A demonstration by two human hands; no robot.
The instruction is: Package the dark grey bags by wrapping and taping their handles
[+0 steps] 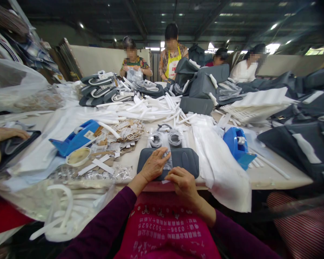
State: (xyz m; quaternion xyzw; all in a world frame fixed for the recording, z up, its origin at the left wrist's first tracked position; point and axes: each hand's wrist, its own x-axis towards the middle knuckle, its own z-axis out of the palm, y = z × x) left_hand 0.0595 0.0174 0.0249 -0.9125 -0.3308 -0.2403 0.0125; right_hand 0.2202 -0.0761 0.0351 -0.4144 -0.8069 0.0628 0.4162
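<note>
A grey padded panel (183, 160) lies flat at the table's near edge, just in front of me. My left hand (153, 166) rests on its left half with the fingers stretched flat towards a clear plastic strip (167, 162) on it. My right hand (182, 182) sits at the panel's near edge with the fingers curled down onto that strip's lower end. Behind the panel lies a clear bag holding two coiled grey cords (166, 138).
A blue tape dispenser (77, 138) is at the left, another (236, 145) at the right. White sheets (218, 162), white strips (151, 108), tags (126, 131) and grey stacked pieces (202, 90) cover the table. Several people work at the far side. Another person's hand (0, 138) is at far left.
</note>
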